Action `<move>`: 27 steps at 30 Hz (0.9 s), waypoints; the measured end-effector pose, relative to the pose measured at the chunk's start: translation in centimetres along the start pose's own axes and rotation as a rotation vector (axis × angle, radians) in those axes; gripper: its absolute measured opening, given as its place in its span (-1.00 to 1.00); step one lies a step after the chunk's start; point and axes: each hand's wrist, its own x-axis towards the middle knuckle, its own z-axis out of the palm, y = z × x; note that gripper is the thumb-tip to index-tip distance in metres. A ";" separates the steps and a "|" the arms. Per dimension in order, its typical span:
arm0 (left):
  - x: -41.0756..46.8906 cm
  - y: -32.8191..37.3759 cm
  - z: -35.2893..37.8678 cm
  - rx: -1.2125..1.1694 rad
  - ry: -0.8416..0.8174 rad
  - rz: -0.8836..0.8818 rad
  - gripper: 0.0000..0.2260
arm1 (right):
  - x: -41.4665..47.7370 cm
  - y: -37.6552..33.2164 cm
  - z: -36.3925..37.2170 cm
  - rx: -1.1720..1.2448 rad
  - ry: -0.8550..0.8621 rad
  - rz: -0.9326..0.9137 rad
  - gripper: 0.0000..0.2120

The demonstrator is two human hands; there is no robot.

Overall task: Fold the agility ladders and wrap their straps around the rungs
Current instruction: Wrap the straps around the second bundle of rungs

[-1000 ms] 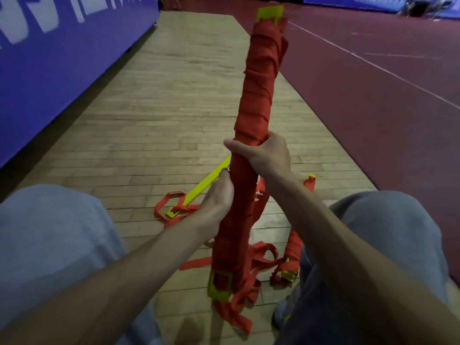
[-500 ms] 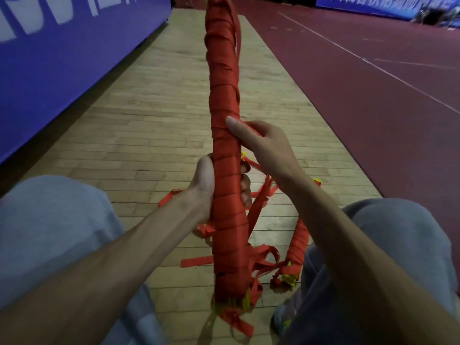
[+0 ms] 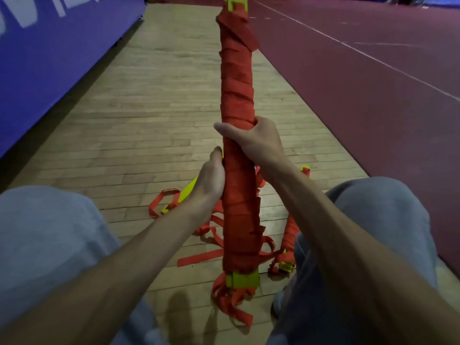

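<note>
Now the right hand (image 3: 256,143), loose 0.5 s ago, grips the upright bundle (image 3: 237,90) above the left hand (image 3: 211,178) (both curled round it, over the floor (image 3: 161,108)), so wrapping looks nearly done.

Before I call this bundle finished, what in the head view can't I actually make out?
Head view only:
1. Top of the wrapped bundle: its yellow rung ends are cut off by the upper frame edge.
2. The loose ladder on the floor: partly behind the left hand and forearm.
3. The second bundle: middle hidden by the right forearm.
4. Lettering on the banner: cut off at the edge, unreadable.
</note>
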 end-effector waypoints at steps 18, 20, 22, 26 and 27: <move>0.8 0.5 -2.7 -0.358 -0.142 -0.086 -0.58 | -0.4 -1.0 0.8 -0.005 -0.189 -0.203 -0.63; 0.4 0.7 -2.9 -0.414 -0.391 -0.122 -0.61 | -0.7 -1.0 0.8 0.109 -0.286 -0.143 -0.65; 0.3 0.5 -3.2 -0.423 -0.558 -0.125 -0.57 | -0.8 -0.9 0.6 0.130 -0.316 -0.099 -0.65; 0.5 0.1 -2.8 -0.419 -0.612 -0.158 -0.52 | -1.1 -0.5 -0.2 0.164 -0.321 -0.039 -0.53; 0.3 0.2 -2.4 -0.402 -0.576 -0.171 -0.52 | -1.2 -0.5 -0.3 0.192 -0.301 -0.014 -0.50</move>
